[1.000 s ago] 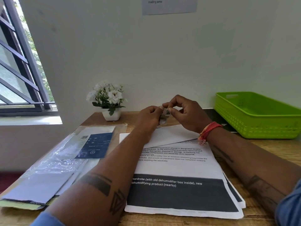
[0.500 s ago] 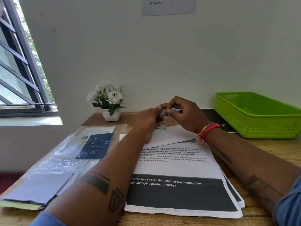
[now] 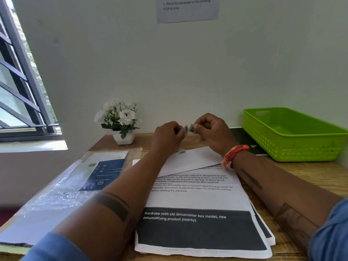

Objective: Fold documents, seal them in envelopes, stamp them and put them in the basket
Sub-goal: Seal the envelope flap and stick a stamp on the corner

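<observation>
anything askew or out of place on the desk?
Slightly. The white envelope lies at an angle across the top of the stack of printed sheets, not squared to it. A small scrap sits loose on the envelope. Both hands, left hand and right hand, pinch small blurred pieces above it.

Both my forearms reach forward over the table, bare to the rolled blue sleeves, converging until my hands nearly meet. My left hand (image 3: 169, 133) is curled, fingertips pinching something small and blurred. My right hand (image 3: 211, 129) faces it with knuckles up, thumb and forefinger pinching a small piece. A red thread band circles my right wrist.
</observation>
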A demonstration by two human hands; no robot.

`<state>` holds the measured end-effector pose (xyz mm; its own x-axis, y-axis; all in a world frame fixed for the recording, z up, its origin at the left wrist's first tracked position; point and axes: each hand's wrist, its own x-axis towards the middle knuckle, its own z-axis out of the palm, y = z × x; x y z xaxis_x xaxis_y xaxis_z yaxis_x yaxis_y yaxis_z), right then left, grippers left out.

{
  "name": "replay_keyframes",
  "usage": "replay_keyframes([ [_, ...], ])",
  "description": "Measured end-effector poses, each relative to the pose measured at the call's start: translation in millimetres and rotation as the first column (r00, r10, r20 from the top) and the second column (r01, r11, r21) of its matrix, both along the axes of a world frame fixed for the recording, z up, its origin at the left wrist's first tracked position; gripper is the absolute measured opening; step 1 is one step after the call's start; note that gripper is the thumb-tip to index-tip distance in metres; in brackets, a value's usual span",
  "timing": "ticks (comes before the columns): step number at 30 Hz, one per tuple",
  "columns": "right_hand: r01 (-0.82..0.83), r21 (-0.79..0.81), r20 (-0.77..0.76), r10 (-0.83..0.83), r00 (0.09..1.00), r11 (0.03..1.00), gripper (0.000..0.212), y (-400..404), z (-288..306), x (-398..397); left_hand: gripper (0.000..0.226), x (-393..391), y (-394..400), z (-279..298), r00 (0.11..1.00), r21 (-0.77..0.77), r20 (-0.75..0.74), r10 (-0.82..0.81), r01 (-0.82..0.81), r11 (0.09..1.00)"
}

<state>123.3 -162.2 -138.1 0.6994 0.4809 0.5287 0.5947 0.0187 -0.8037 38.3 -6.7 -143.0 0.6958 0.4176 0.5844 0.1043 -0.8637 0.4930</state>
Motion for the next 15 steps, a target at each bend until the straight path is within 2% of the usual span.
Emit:
replay_keyframes([
  [3,-0.004,-0.027,0.024,0.005,1.000,1.000,0.014,1.5,-2.5,2.9,0.022,13.9,10.2,9.5,0.981,0.277,-0.185,-0.052,0.102,0.955],
  [5,0.019,-0.015,0.033,-0.019,0.999,1.000,0.011,0.1,-3.0,8.0,0.025,22.6,19.4,14.3,0.953,0.368,-0.296,-0.065,0.177,0.913],
  [10,0.109,0.022,0.003,-0.109,0.994,0.994,0.005,-4.5,-4.5,25.7,0.025,36.2,42.3,14.5,0.905,0.457,-0.421,-0.058,0.267,0.849],
  [15,0.184,0.042,-0.012,-0.183,0.983,0.982,0.007,-5.1,-7.0,33.7,0.020,43.1,47.5,16.1,0.897,0.502,-0.436,-0.076,0.312,0.806],
])
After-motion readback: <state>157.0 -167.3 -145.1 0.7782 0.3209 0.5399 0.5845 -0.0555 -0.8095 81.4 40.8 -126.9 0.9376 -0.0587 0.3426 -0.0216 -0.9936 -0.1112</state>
